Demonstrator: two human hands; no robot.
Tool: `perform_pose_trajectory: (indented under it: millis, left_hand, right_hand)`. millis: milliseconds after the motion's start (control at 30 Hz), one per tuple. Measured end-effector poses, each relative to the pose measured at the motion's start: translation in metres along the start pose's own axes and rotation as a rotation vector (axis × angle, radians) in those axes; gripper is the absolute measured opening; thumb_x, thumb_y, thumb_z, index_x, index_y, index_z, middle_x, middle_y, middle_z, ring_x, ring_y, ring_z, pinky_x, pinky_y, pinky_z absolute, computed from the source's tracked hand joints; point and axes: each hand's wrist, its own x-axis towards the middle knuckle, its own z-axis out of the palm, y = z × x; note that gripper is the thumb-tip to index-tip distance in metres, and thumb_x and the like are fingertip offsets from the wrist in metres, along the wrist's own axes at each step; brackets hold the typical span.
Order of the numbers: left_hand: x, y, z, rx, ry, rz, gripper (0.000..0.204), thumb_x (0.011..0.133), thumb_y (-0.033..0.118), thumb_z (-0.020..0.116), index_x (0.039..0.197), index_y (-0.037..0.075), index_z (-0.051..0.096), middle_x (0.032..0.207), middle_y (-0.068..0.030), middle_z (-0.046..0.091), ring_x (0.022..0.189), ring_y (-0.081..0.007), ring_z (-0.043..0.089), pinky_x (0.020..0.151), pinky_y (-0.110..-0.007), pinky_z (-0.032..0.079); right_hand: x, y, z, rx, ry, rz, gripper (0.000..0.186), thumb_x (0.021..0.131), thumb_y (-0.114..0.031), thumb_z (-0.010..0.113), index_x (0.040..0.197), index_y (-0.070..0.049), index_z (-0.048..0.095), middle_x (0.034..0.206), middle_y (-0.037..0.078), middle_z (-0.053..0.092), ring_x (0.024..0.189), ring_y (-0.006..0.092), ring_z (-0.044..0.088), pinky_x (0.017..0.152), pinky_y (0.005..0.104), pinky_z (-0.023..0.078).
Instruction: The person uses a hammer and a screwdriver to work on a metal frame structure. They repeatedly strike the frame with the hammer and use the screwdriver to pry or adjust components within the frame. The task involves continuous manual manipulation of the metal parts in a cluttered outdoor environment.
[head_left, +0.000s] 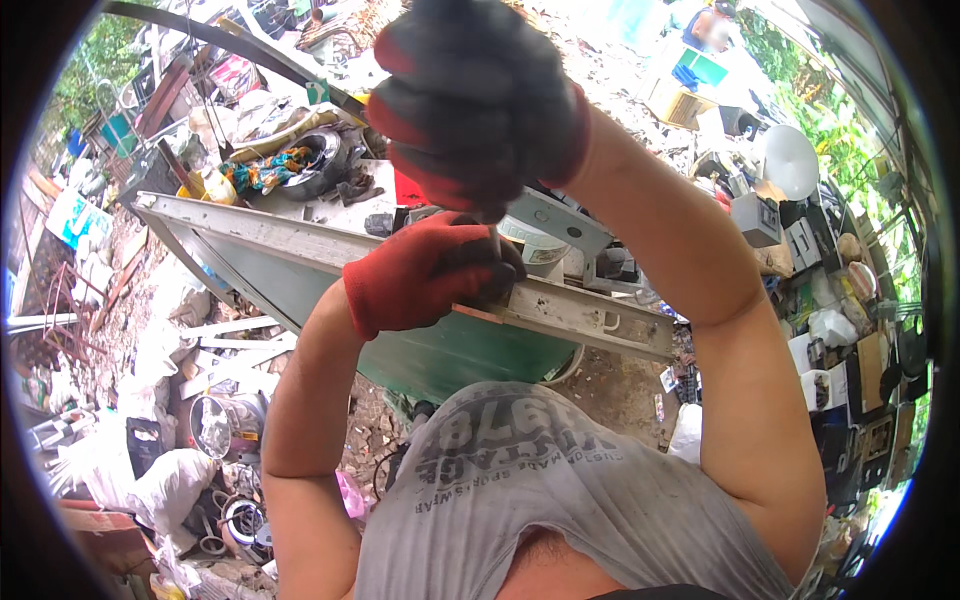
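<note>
My left hand [425, 272], in a red glove with dark fingertips, is closed at the edge of a long pale metal rail [580, 312]. A thin upright piece shows at its fingers, too little to name. Above it my right hand [475, 110], in a dark grey and red glove, is raised and closed in a fist. Whatever sits in that fist is hidden by the glove and blur. Below the rail hangs a green panel [460, 355]. Just behind my left hand lie a grey metal plate [560, 217] and a round white container [535, 245].
A black tyre [322, 165] with colourful cloth lies beyond the rail at the left. White sacks [170, 490] and scrap cover the ground at left. A pale dish [790, 162] and stacked electronics [870, 430] stand at right. Another person [708, 28] is at the far right.
</note>
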Motion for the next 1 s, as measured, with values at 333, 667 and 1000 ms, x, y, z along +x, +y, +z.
perform_pose_trajectory:
  millis: [333, 667, 1000]
  left_hand:
    - [-0.013, -0.001, -0.009, 0.229, 0.023, -0.004, 0.027, 0.093, 0.005, 0.07, 0.121, 0.004, 0.068, 0.109, -0.0144, 0.061, 0.099, -0.0292, 0.064, 0.087, -0.04, 0.053]
    - [-0.013, 0.006, -0.011, 0.224, 0.07, 0.033, 0.029, 0.092, 0.009, 0.074, 0.12, 0.004, 0.068, 0.104, -0.0124, 0.061, 0.098, -0.028, 0.064, 0.087, -0.039, 0.054]
    - [-0.002, -0.001, -0.002, 0.085, 0.028, -0.041, 0.032, 0.092, 0.012, 0.077, 0.122, 0.005, 0.069, 0.112, -0.0148, 0.063, 0.097, -0.0292, 0.066, 0.088, -0.039, 0.054]
  right_hand:
    - [0.006, 0.014, 0.073, -0.684, 0.922, -0.09, 0.04, 0.098, -0.044, 0.069, 0.082, -0.007, 0.067, 0.064, 0.001, 0.056, 0.05, 0.0086, 0.048, 0.045, 0.0263, 0.038]
    - [-0.006, 0.008, 0.061, -0.923, 0.892, -0.103, 0.042, 0.1, -0.042, 0.066, 0.087, -0.002, 0.069, 0.065, 0.003, 0.061, 0.048, 0.0103, 0.054, 0.045, 0.0279, 0.042]
    - [-0.005, 0.006, -0.009, 0.058, -0.089, -0.029, 0.042, 0.105, -0.039, 0.054, 0.076, -0.008, 0.053, 0.062, 0.003, 0.042, 0.049, 0.0139, 0.04, 0.043, 0.028, 0.037]
